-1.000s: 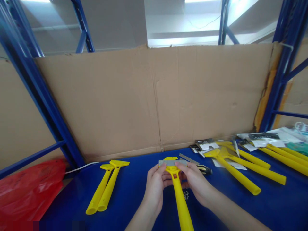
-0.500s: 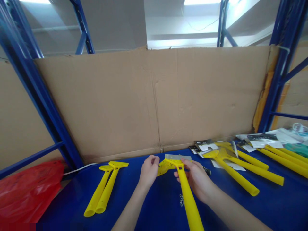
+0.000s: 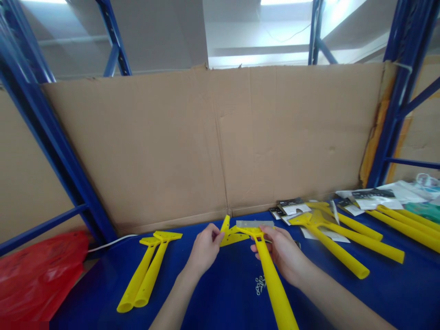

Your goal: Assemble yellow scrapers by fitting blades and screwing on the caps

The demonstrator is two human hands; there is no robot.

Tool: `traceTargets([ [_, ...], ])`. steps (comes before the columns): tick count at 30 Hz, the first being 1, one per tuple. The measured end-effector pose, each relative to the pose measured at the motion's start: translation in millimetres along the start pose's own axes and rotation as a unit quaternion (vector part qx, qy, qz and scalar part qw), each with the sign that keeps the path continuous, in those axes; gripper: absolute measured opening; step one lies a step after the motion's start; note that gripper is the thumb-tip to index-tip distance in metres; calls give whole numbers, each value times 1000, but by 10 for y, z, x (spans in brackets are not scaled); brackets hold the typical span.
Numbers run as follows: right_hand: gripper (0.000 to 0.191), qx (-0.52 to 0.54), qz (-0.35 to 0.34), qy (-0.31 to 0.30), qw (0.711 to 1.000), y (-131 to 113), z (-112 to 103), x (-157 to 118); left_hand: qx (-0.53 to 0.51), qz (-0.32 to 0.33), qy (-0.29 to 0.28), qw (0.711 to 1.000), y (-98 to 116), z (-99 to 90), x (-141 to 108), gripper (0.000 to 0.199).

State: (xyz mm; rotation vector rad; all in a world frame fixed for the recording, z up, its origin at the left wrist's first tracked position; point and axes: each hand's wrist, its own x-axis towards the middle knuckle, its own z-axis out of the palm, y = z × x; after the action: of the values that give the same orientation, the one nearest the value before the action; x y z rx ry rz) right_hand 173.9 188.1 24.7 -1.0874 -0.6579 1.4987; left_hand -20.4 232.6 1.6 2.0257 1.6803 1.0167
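Observation:
My left hand [image 3: 205,250] pinches a small flat yellow plastic plate [image 3: 225,224] upright between thumb and fingers. Just behind it, more yellow plates [image 3: 235,239] with holes lie on the blue tabletop [image 3: 220,293]. My right hand [image 3: 284,256] is closed around the head of a yellow scraper [image 3: 271,279], its long handle pointing toward me. A thin metal blade [image 3: 254,223] lies along the scraper's head, with my right thumb near its right end. Several small metal nuts and screws [image 3: 259,285] sit on the table left of the handle.
Two yellow scraper handles [image 3: 151,270] lie at left, near a red plastic bag [image 3: 41,275]. At right are several yellow scrapers [image 3: 343,250] and black-and-white packets [image 3: 294,206]. A cardboard wall [image 3: 154,146] closes off the back between blue rack posts [image 3: 395,105].
My left hand has moved slightly left and down, and a yellow plate now shows raised in its fingers. The right hand keeps its hold on the scraper.

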Motion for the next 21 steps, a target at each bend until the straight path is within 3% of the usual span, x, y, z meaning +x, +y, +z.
traceTargets([
  [3,15,-34,21,-38,999,30,-3,-2,-129,31,89,987,117,-123,11,17],
  [4,16,-43,27,-49,998,43,-4,-3,-188,36,95,977,179,-159,7,17],
  [8,23,-62,59,-91,992,75,-5,-11,-335,15,11,942,427,-247,-64,24],
  [14,14,-68,79,-152,983,39,21,-70,-350,31,-119,928,514,-240,-187,8],
  [21,20,-126,39,-133,982,99,51,-103,-332,-52,-113,935,573,-178,-189,12],
])
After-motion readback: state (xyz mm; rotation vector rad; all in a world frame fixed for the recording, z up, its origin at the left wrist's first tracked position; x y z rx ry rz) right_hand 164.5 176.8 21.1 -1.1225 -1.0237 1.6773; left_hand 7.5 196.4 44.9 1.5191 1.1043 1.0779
